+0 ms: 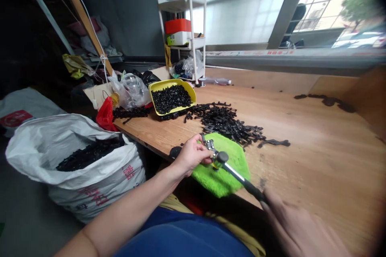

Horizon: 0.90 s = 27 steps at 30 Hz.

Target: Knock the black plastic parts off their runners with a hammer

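My left hand (195,153) pinches a small black part with shiny studs (210,144) over a fluffy green cloth (232,164) at the table's front edge. In my right hand (289,217), which is blurred, is the dark grip of a mallet (238,174). Its round dark head (222,157) is beside the part, close to my left fingertips; whether they touch I cannot tell. A bit of yellow shows under the mallet head. Just beyond the cloth lies a heap of black strip-like parts (223,120), with one longer piece (274,142) off to its right.
A yellow tray (193,98) of small black pieces stands behind the cloth. On the left is a white woven sack (99,186) with black parts inside. Plastic bags (132,90) and a white shelf rack (196,40) stand at the back, near the window.
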Each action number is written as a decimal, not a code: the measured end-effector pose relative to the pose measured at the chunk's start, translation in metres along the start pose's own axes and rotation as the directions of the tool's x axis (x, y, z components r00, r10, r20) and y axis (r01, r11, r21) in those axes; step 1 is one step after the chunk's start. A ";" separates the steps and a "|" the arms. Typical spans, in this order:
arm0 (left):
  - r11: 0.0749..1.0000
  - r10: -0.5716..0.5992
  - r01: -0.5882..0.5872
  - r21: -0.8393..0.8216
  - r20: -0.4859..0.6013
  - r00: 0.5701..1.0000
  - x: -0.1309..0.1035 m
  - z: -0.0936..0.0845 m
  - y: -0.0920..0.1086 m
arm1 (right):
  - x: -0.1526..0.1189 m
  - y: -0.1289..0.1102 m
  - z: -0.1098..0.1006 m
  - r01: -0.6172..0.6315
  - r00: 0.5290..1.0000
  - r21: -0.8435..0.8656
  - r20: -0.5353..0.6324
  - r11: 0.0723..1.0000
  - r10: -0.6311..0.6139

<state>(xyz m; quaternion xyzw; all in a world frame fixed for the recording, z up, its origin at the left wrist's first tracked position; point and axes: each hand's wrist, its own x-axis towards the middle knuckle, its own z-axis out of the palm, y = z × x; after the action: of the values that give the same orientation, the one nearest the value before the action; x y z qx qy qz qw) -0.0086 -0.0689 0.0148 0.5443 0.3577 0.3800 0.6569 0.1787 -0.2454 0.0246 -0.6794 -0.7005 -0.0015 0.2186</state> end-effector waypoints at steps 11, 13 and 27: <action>1.000 -0.005 0.006 0.010 -0.023 1.000 0.000 0.004 0.004 | -0.004 0.012 0.015 0.059 0.996 -0.013 0.070 0.998 -0.058; 0.999 -0.047 0.047 0.002 -0.022 0.999 0.000 0.004 0.005 | -0.006 0.012 0.013 -0.017 0.999 0.109 0.029 0.994 0.014; 0.974 -0.209 0.208 -0.085 -0.005 0.978 0.003 -0.006 0.010 | -0.033 0.035 0.039 -0.200 0.966 0.457 -0.055 0.867 0.252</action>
<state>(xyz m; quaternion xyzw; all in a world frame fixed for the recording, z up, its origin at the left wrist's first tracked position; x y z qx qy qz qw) -0.0134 -0.0624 0.0233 0.4730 0.4011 0.3276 0.7128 0.1993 -0.2625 -0.0311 -0.6870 -0.5839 0.1469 0.4069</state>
